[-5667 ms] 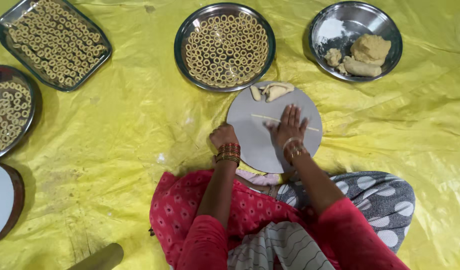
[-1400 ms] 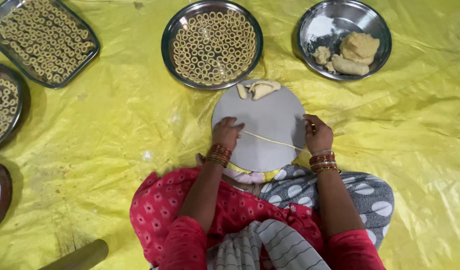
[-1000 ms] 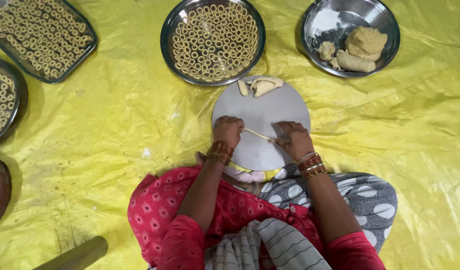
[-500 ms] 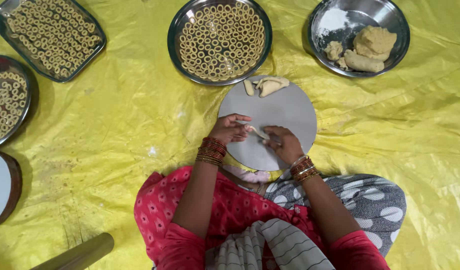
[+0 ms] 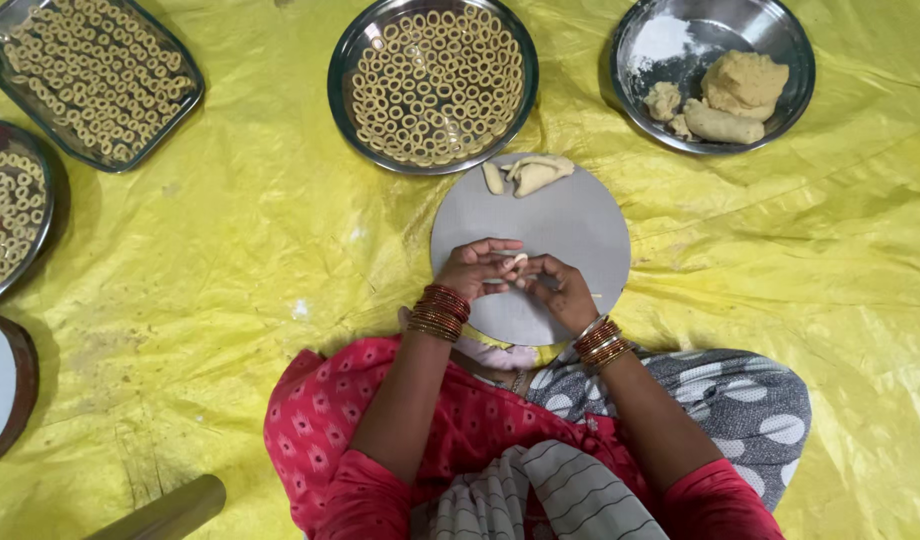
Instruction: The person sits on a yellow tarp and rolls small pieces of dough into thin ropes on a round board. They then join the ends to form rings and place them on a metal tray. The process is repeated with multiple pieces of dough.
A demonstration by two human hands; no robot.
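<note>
Over the near half of a round grey board (image 5: 570,215), my left hand (image 5: 474,268) and my right hand (image 5: 558,290) meet, fingertips together. Between them they pinch a thin pale dough strip (image 5: 517,262), bent up off the board. Both wrists carry red and gold bangles. Small dough pieces (image 5: 528,173) lie at the board's far edge.
A round steel plate of dough rings (image 5: 435,78) lies just beyond the board. A steel bowl (image 5: 680,100) with dough lumps and flour is far right. A rectangular tray of rings (image 5: 90,72) and another plate of rings (image 5: 8,215) are on the left. Everything rests on a yellow sheet (image 5: 260,270).
Earlier my hands were apart, rolling the dough into a long thin strip on the board. They have since come together and lifted the strip between the fingertips.
</note>
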